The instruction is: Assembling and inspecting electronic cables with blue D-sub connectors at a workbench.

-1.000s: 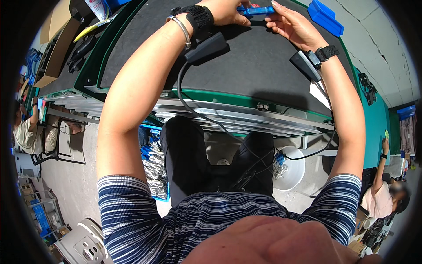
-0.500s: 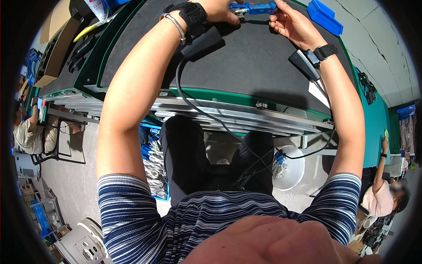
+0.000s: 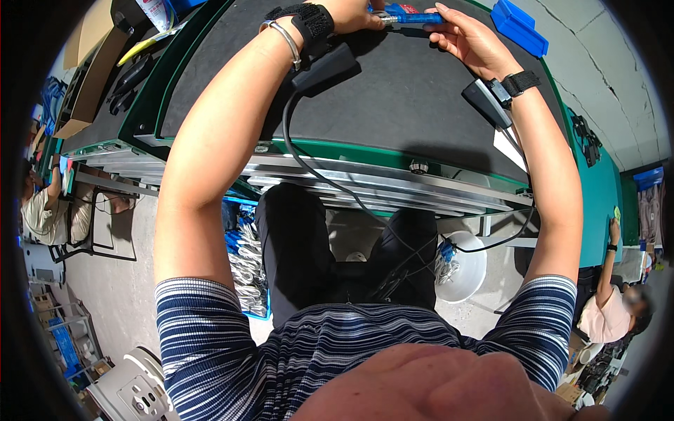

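Near the far edge of the dark mat (image 3: 393, 105), a slim blue piece (image 3: 420, 18) with a shiny silver end spans the gap between my hands. Its exact kind is hard to make out. My right hand (image 3: 467, 38) pinches its right end between thumb and forefinger, the other fingers curled below. At the silver end are the closed fingertips of my left hand (image 3: 354, 15), partly cut off by the picture's top edge. A bit of red and blue (image 3: 407, 8) shows just behind the piece. Black straps with small boxes and cables are on both wrists.
A blue plastic tray (image 3: 519, 28) lies at the far right. Left of the bench are an open cardboard box (image 3: 84, 84) and black items. Under the bench stand a blue crate (image 3: 247, 274) of cables and a white bucket (image 3: 467, 270). A co-worker (image 3: 607, 316) works at right.
The blue piece has turned a little between my fingers and looks narrower. A bit of red now shows behind it. My left hand has shifted slightly right.
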A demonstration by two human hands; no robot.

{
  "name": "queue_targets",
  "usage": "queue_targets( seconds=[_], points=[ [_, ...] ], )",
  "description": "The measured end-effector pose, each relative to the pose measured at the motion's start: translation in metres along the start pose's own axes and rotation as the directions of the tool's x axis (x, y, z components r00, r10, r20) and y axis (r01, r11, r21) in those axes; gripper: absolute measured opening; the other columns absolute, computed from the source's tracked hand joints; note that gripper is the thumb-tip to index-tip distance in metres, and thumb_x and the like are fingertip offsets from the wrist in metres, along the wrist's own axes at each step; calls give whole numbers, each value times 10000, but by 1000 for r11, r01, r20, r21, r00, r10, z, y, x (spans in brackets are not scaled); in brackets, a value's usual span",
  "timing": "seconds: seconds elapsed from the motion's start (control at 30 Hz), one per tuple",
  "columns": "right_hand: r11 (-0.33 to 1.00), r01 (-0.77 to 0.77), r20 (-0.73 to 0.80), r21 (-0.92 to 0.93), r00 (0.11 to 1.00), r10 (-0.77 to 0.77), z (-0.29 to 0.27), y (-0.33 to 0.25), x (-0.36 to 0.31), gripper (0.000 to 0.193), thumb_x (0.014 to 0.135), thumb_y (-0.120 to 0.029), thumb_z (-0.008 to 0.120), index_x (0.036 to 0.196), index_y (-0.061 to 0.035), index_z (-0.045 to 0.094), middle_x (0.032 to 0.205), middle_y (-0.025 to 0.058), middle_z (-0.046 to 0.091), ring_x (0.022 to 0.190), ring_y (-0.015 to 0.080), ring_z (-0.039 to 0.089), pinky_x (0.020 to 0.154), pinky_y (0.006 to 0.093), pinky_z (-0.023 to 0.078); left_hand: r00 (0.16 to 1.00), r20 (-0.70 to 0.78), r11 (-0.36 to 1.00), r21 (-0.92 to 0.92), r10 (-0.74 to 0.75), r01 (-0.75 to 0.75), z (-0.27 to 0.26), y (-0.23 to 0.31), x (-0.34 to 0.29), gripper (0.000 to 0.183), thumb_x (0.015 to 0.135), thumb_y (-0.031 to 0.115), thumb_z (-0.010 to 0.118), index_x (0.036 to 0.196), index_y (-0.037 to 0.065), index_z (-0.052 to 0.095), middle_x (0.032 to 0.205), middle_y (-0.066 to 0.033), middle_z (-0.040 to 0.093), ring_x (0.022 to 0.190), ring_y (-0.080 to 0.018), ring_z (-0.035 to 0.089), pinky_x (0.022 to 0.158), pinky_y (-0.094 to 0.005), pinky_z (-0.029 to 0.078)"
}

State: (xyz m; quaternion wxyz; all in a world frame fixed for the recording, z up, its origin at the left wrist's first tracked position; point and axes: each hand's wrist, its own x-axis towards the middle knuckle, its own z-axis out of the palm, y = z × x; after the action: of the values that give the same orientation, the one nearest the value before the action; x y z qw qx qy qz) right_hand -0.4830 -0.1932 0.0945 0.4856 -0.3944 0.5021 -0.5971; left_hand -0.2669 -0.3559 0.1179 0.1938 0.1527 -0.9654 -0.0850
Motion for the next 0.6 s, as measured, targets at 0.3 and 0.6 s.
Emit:
queue_targets(
  seconds=[0.3, 0.6],
  points=[
    [1000, -24, -21, 6, 999, 24, 0, -3, 2, 262, 1039, -340, 604, 1076, -87, 660, 911, 72, 690, 758, 186, 683, 705, 291, 571, 997, 73, 999, 46, -4, 0, -3, -6, -3, 558, 767, 369, 835, 1215, 79, 674, 1106, -218, 704, 1028, -385, 680, 901, -464, 552],
    [1000, -5, -5, -18, 1000, 5, 0, -1, 1, 261, 1036, -325, 612, 1096, -75, 656, 930, 74, 695, 758, 175, 683, 711, 290, 577, 1000, 20, 1000, 18, -9, 8, -2, -10, -9, 707, 746, 345, 850, 1323, 40, 579, 1123, -241, 689, 1074, -410, 659, 940, -462, 536]
  ],
)
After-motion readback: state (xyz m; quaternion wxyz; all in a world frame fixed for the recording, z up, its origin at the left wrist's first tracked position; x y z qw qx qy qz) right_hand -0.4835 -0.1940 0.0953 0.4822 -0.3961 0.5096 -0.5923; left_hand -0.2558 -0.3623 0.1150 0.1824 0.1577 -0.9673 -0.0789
